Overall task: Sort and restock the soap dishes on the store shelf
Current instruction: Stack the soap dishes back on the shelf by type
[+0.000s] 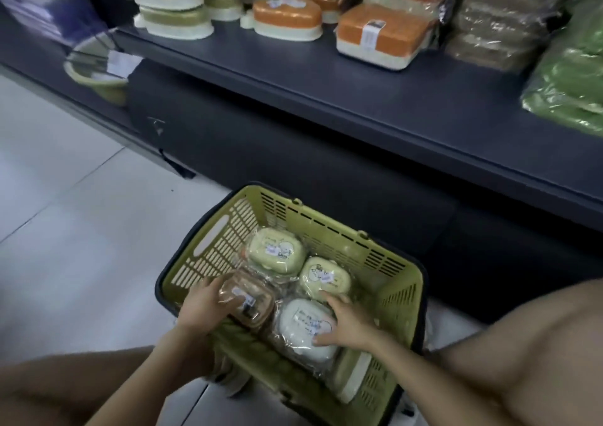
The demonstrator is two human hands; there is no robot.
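Note:
A green shopping basket [388,259] sits on the floor below the dark shelf [326,76]. Inside lie wrapped soap dishes: two pale green ones [277,251] [324,278], a white one [301,331] and a brown one [251,301]. My left hand [202,308] grips the brown dish at the basket's left side. My right hand [346,326] holds the right edge of the white dish, thumb and fingers curled round it. On the shelf stand stacks of green-lidded dishes [173,11] and orange-lidded dishes [287,17], plus a larger orange box [381,34].
Wrapped brown stacks [496,20] and green packs [574,76] fill the shelf's right end. A green basin [94,69] sits at the lower left shelf. Pale floor tiles [65,213] spread to the left. My bare knees frame the basket.

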